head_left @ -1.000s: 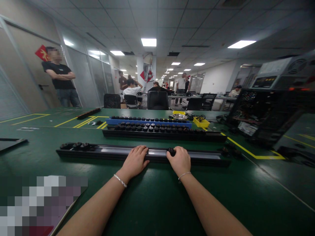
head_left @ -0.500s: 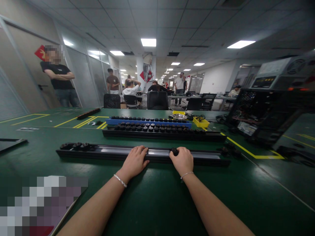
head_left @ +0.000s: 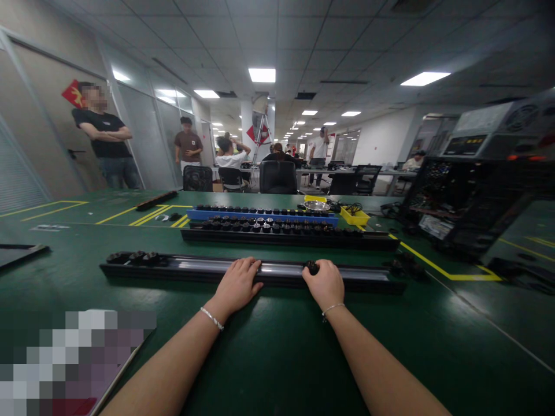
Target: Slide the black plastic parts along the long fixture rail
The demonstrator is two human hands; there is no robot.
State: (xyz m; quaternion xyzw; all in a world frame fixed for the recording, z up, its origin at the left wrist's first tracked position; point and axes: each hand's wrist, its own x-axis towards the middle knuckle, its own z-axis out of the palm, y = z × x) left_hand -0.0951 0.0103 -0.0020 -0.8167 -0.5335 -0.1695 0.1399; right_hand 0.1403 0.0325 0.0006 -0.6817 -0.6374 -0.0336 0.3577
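Note:
A long black rail (head_left: 277, 270) with a shiny strip along its channel lies across the green table. My left hand (head_left: 239, 282) grips it near the middle, fingers over the top and far edge, thumb on the near side. Further right, my right hand (head_left: 326, 282) pinches a small round black part (head_left: 311, 267) at the rail's channel; the fingers hide most of it. Several similar black parts (head_left: 137, 257) sit in the rail's left end, and a few dark ones (head_left: 407, 267) lie by its right end.
Behind the rail lie another filled black rail (head_left: 286, 236) and a blue rail (head_left: 264, 217). A metal bowl (head_left: 316, 205) and a yellow tray (head_left: 356, 216) stand farther back. An opened computer case (head_left: 455, 202) is at right, and a person (head_left: 106, 136) stands at left.
My right hand has slid slightly to the right along the rail with the small round black part. My left hand stays where it was.

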